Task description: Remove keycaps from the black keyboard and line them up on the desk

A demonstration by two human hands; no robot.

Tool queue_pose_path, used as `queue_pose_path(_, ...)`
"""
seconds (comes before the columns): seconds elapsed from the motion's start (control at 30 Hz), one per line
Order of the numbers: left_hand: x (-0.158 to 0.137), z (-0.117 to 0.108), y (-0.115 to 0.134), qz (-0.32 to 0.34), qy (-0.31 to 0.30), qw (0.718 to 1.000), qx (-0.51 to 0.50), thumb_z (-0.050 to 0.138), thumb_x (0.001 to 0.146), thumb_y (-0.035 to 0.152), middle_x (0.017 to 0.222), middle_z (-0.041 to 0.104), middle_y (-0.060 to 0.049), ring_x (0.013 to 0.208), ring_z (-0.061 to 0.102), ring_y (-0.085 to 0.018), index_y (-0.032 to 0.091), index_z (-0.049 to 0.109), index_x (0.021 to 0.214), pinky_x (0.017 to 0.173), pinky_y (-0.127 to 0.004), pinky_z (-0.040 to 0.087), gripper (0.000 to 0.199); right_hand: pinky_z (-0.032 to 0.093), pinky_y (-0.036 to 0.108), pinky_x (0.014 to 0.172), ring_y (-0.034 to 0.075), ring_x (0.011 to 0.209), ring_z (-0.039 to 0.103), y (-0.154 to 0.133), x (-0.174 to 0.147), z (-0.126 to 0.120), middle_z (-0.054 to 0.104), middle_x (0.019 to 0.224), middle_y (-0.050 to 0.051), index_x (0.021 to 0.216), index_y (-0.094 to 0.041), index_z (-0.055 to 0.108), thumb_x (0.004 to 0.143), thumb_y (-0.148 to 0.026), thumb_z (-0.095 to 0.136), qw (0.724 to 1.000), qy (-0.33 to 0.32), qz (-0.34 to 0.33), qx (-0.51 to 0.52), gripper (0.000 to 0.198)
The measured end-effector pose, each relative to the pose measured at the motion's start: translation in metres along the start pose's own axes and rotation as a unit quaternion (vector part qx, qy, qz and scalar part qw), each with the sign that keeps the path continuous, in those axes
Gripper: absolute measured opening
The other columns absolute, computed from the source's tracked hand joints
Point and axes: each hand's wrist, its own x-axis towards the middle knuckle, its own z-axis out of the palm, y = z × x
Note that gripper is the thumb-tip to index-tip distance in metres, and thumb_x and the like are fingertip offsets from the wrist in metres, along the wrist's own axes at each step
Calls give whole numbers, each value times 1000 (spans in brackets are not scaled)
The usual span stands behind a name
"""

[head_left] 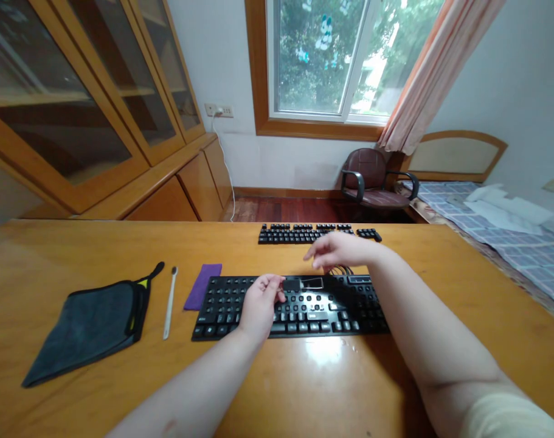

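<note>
A black keyboard [240, 304] lies on the table, with keycaps on its front rows and bare key stems showing elsewhere. My left hand [259, 304] rests over its middle, thumb and forefinger pinched on a small black tool with a thin wire loop, seemingly a keycap puller [292, 285]. Above the keyboard's back edge hovers my right hand [338, 249], fingers loosely bent and apart, nothing visible in them. Behind it, loose black keycaps [299, 235] stand in rows along the table's far edge. A bundled cable [341, 270] shows below my right hand.
To the left lie a folded grey cloth [92, 316] with black trim, a white toothbrush [169, 304] and a purple cloth [201, 289], which touches the keyboard's left end. Beyond the wooden table [121, 249] are a cabinet [121, 109], an office chair [372, 176] and a bed [500, 225].
</note>
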Motion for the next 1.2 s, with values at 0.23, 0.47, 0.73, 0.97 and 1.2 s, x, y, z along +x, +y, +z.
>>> queue_pose_path(0.23,1,-4,-2,13,-4,999,46,62,77,40,53,52,4,53,49,-11,15,61,76,55,-22,38,24,42,30,77,20,84,60,92,30,-39,68,87,9,95,-15,63,88,-36,38,806,570,113,-112,33)
queue_pose_path(0.47,1,-5,-3,7,-6,999,53,61,79,38,54,53,4,55,50,-11,16,61,78,58,-23,39,22,38,25,69,17,72,55,126,34,-26,63,70,4,71,-16,62,88,-39,32,872,462,106,-125,41)
queue_pose_path(0.73,1,-5,-2,7,-2,999,46,62,78,39,55,53,3,55,50,-11,16,62,77,57,-22,39,23,37,24,66,16,68,53,127,40,-26,61,68,3,70,-17,62,88,-41,34,894,394,156,-148,41)
queue_pose_path(0.97,2,-6,-4,11,-8,999,43,62,79,38,56,53,4,55,50,-10,17,61,77,58,-22,39,22,36,24,64,16,67,55,132,41,-26,63,69,4,71,-17,62,88,-43,34,897,391,156,-132,41)
queue_pose_path(1.2,1,-4,0,-3,2,999,42,65,74,43,56,53,3,55,50,-11,16,62,76,57,-22,39,27,38,24,65,17,70,56,130,41,-27,64,71,5,75,-16,63,87,-42,35,895,391,165,-136,40)
